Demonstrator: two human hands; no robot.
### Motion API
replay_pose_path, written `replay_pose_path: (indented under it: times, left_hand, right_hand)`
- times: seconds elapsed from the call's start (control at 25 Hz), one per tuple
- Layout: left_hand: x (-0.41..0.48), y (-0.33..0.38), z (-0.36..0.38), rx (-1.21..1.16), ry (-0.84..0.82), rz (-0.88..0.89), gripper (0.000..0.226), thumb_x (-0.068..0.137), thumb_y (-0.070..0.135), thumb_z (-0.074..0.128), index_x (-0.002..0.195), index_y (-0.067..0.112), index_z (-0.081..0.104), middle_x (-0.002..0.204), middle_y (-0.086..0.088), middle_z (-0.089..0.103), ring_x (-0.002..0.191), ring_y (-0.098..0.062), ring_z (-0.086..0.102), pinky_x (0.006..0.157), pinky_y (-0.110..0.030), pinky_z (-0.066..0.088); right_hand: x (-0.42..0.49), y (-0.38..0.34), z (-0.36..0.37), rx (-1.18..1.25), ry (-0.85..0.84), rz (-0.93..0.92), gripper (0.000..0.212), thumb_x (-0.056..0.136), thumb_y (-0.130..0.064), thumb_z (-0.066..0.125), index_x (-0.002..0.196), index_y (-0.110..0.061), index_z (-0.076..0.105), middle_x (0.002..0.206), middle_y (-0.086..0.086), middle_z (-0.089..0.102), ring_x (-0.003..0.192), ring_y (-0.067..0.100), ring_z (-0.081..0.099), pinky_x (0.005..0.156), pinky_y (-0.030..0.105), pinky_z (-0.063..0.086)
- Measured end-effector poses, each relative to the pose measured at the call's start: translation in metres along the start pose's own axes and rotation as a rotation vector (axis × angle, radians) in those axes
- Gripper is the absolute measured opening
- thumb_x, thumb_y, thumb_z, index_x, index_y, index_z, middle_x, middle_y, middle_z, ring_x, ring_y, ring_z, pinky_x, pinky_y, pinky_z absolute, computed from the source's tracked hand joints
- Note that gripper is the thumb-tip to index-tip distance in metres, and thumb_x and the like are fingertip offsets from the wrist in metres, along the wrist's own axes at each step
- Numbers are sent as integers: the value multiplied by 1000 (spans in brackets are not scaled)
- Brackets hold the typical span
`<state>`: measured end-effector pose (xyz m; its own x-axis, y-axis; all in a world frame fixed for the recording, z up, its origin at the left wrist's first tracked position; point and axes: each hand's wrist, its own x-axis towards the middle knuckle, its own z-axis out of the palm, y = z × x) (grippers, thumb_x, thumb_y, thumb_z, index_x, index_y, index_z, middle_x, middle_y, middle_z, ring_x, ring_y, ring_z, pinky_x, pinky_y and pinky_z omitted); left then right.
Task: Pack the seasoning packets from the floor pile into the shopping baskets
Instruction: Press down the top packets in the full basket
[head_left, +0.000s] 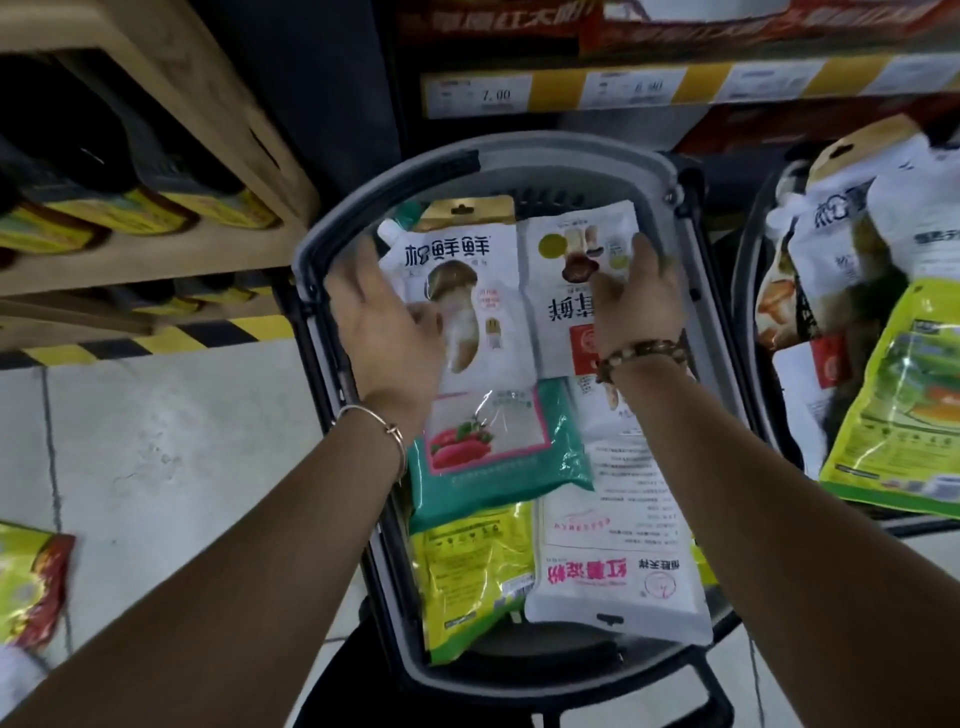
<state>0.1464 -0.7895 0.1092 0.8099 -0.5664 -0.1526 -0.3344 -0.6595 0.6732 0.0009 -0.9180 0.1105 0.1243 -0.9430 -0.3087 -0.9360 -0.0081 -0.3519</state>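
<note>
Left hand (384, 322): spread, fingers and thumb lying flat on the left edge of the white spout pouch (467, 270).
Right hand (639, 301): spread, fingers straight, pressing the white mushroom packet (566, 265).
Seasoning packets: both lie side by side at the far end of the grey basket (545, 143), atop a green packet (493, 457); a yellow-green packet (467, 571) and a white starch packet (623, 545) fill the near end.
Second basket (744, 312): at the right, holding more packets.
Floor pile (31, 587): at the lower left.

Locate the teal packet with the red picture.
Head view: the teal packet lies centre-left in the grey basket, between the white mushroom pouch and the yellow-green packet.
</note>
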Motion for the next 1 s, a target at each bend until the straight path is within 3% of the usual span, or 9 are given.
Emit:
replay_pose_path:
  times: [0.12,0.24,0.36,0.48,0.68,0.8,0.92,1.0]
  left_hand:
    - [-26,0,3,241,-298,243,65,94,39,49,149,18,22,157,-14,9,145,-30,6,118,-43,7]
    - [-44,-12,11,433,-459,248,67,99,49,25,150,27,-11,158,-7,-19,145,-26,-17,115,-45,-10]
    - [-43,-19,17,458,-500,234,65,101,45,20,146,26,-23,155,-8,-29,143,-26,-24,115,-47,-10]
    - [-35,-22,21,459,-566,223,68,100,42,24,147,26,-23,153,-7,-32,142,-25,-26,114,-46,-12]
    - [-29,-13,24,478,-619,183,71,99,40,29,147,26,-21,153,-8,-32,142,-25,-26,114,-47,-11]
    - [-27,-5,4,359,-637,165,75,96,28,42,151,25,-9,158,-8,-19,146,-27,-9,117,-45,1]
    - [-40,-9,-37,82,-412,100,61,91,15,50,147,18,27,155,-7,24,135,-30,36,104,-41,39]
    - [-57,-22,-69,-2,-297,85,52,91,14,51,142,15,38,148,-5,37,128,-28,45,97,-38,44]
  right_hand:
    - [-28,5,12,-49,-47,-78,61,93,-40,46,146,-22,22,153,10,20,141,27,17,114,49,8]
    - [-51,4,27,-78,-170,-178,57,94,-51,30,147,-33,15,157,3,5,144,23,1,112,51,-5]
    - [-66,0,48,-142,-362,-266,55,95,-50,22,144,-45,-4,156,-4,-14,143,20,-14,109,51,-14]
    - [-56,7,57,-292,-431,-312,61,94,-53,17,139,-44,-23,153,-5,-27,140,20,-23,107,52,-18]
    - [-37,7,53,-365,-509,-326,66,94,-56,21,141,-41,-23,153,-4,-26,141,20,-22,108,53,-14]
    - [-46,0,41,-395,-472,-309,65,94,-55,23,145,-37,-13,156,-2,-18,143,19,-15,112,51,-8]
    - [-69,-16,24,-391,-300,-415,65,93,-55,26,149,-28,7,158,3,1,145,21,1,114,45,-1]
    - [-96,-36,16,-283,-205,-531,66,89,-55,28,146,-22,26,155,7,20,143,24,17,115,46,8]
